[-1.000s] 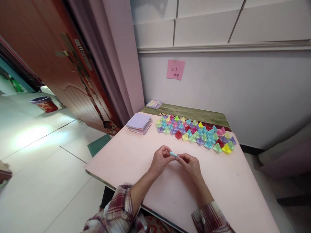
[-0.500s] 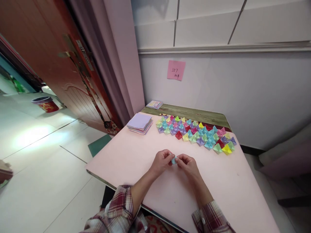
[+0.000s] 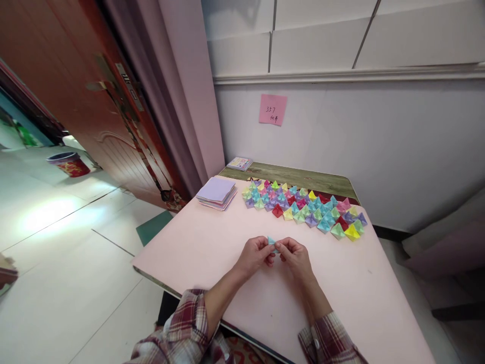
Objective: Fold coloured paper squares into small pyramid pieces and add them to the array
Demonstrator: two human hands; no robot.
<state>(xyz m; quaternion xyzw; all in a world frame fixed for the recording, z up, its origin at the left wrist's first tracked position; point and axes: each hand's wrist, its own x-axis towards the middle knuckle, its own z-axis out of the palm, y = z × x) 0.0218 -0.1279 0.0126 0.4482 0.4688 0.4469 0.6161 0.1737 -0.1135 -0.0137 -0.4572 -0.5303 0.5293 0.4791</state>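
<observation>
A small light-blue folded paper (image 3: 271,241) is pinched between my two hands above the middle of the table. My left hand (image 3: 255,254) is closed on its left side, thumb and fingers pressed together. On the other side my right hand (image 3: 294,254) grips the same paper with thumb and forefinger. One pointed tip shows above the fingertips, while the lower part is mostly hidden by the thumbs. Beyond the hands lie rows of many-coloured folded paper pieces (image 3: 299,214), each with a raised point. To their left sits a stack of square paper sheets (image 3: 215,191), lilac on top.
The pink-covered table (image 3: 182,247) stands against a white wall. A small printed packet (image 3: 240,163) lies on its far left corner, and a pink note (image 3: 273,109) is stuck to the wall. To the left are a brown door (image 3: 76,76), a curtain (image 3: 182,76) and a red bin (image 3: 70,164).
The blue paper has been turned in my fingers, so a pointed tip now stands up where a flatter shape showed before. The view has shifted slightly.
</observation>
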